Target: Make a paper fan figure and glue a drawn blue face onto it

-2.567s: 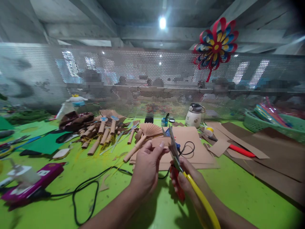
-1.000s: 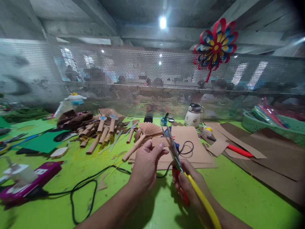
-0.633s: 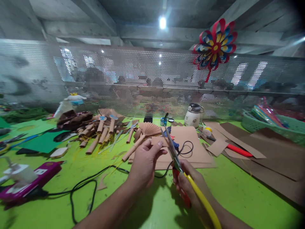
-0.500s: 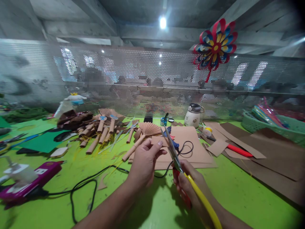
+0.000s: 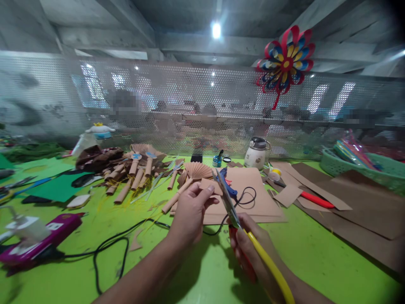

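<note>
Between thumb and fingers, my left hand (image 5: 193, 211) pinches a small piece of brown paper (image 5: 206, 185). My right hand (image 5: 253, 245) is wrapped round the scissors (image 5: 230, 207), which have yellow and red handles. Their blades point up and away, slightly parted, close by the paper's right side. Behind the blades a blue glue gun (image 5: 228, 185) lies on a stack of brown paper sheets (image 5: 253, 198). A pleated paper fan (image 5: 198, 171) with a rolled paper handle (image 5: 177, 196) rests just left of that stack.
Several more fans with rolled handles (image 5: 137, 179) are heaped at left. A purple power strip (image 5: 41, 240) with a black cord (image 5: 95, 261) lies front left. A red-handled knife (image 5: 318, 200) and brown paper (image 5: 354, 207) are at right. Behind stand a white bottle (image 5: 255, 154) and a green basket (image 5: 348, 166).
My left hand has shifted very slightly left with the paper. The scissors' blades look slightly less parted; my right hand stays nearly in place.
</note>
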A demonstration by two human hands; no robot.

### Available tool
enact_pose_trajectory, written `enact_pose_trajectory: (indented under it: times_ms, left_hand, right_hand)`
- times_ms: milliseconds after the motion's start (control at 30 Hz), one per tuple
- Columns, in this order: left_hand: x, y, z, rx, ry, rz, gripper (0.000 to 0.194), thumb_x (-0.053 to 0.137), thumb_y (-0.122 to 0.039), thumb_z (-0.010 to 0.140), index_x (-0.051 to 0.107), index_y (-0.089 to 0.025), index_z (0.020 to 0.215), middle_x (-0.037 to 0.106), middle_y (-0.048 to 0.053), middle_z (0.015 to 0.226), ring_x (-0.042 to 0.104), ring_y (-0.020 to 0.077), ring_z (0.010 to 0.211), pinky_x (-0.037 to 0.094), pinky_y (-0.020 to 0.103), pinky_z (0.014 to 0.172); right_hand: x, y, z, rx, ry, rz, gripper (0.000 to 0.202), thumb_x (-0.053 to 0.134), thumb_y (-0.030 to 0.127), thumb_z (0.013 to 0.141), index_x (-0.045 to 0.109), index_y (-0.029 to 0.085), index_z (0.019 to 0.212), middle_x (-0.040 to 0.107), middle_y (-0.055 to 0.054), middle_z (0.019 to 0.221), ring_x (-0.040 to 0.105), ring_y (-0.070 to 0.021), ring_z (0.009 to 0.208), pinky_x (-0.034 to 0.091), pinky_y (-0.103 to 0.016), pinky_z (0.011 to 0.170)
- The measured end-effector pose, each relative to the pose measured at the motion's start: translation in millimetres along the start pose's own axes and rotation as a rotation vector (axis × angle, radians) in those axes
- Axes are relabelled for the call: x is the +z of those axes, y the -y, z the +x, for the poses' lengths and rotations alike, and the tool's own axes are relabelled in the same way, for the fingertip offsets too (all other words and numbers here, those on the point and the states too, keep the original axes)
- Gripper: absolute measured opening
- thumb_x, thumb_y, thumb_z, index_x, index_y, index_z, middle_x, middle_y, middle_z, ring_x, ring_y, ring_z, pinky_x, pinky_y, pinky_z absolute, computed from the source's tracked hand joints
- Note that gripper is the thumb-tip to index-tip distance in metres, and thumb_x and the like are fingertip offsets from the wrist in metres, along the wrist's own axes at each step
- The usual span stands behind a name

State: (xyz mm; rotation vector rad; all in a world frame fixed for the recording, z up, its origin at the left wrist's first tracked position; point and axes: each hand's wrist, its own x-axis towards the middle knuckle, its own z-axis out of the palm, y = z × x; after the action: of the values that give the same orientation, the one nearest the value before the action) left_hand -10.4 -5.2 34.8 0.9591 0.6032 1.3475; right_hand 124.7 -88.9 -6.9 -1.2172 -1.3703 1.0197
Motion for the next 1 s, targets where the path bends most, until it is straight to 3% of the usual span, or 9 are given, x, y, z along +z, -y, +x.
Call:
enact_pose_trajectory:
  times_ms: [733,1000]
  left_hand:
    - [-6.2,0,7,0.051,-0.015,0.059,0.02,0.072,-0.022,0.073,0.057,-0.014,0.063,0.053,-0.003,0.065,0.051,0.0093,0.064,0.05,0.024,0.065]
    - [-8.2,-8,11,0.07,-0.03,0.054,0.021,0.072,-0.022,0.071,0.056,-0.014,0.063,0.051,-0.004,0.062,0.052,0.0081,0.06,0.05,0.022,0.064]
  right_hand:
    - [1,-9,0,0.123,0.001,0.034,0.049,0.046,0.066,0.085,0.05,0.02,0.101,0.049,0.004,0.06,0.039,-0.0049,0.042,0.031,-0.013,0.034]
    - [3,-7,-2,0.136,-0.045,0.074,0.046,0.049,0.064,0.084,0.052,0.02,0.096,0.045,0.006,0.055,0.031,-0.0037,0.038,0.028,-0.013,0.032]
